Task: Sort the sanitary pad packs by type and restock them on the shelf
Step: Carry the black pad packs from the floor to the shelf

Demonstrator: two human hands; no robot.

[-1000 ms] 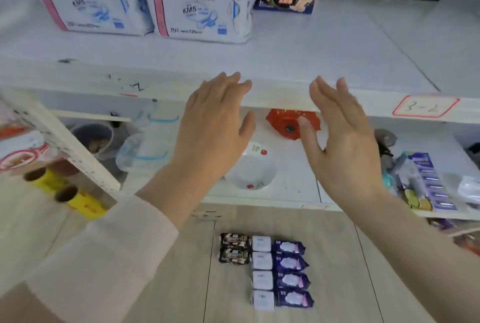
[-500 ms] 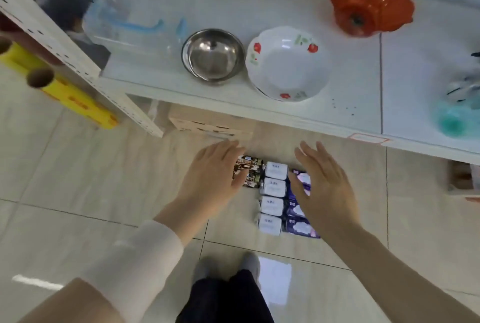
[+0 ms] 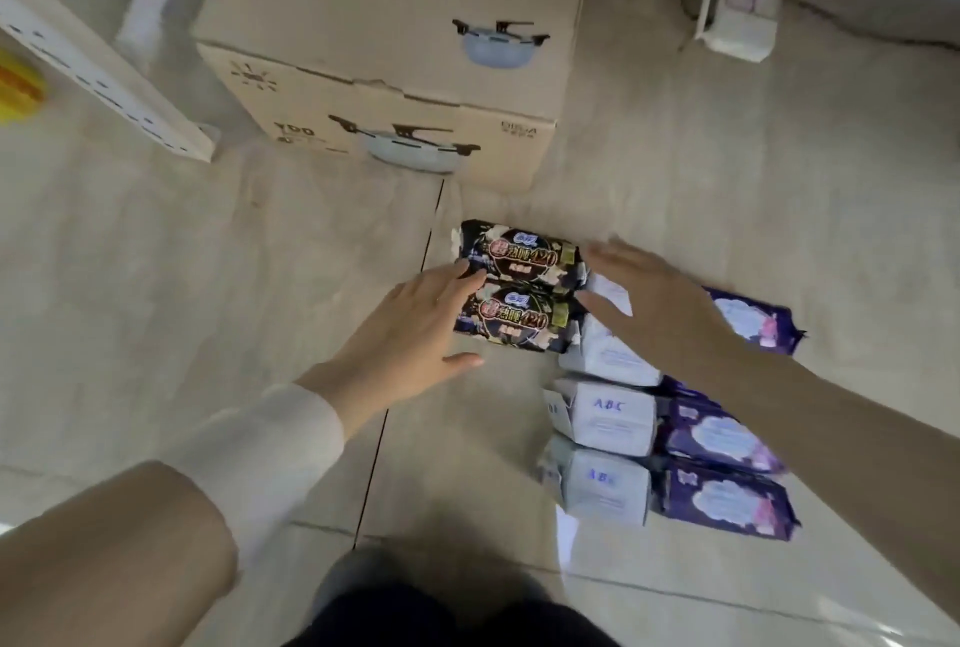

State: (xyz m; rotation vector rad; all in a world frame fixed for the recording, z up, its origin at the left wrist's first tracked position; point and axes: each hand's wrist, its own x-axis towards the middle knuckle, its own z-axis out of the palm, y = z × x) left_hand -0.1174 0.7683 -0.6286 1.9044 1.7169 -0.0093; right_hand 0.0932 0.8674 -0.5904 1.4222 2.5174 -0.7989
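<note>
Dropping low, L hand [image 3: 410, 334] and R hand [image 3: 654, 303] are flanking dark packs [image 3: 524, 259] btwn them, both released; I'm prepping pickup.

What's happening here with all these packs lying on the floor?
A person leans over sanitary pad packs laid out by type on the floor: two black packs, a column of white ABC packs and a column of purple packs. Both hands are open: the left hand at the black packs' left end, the right hand at their right end, above the white column. Nothing is gripped yet. A cardboard box sits behind.
</note>
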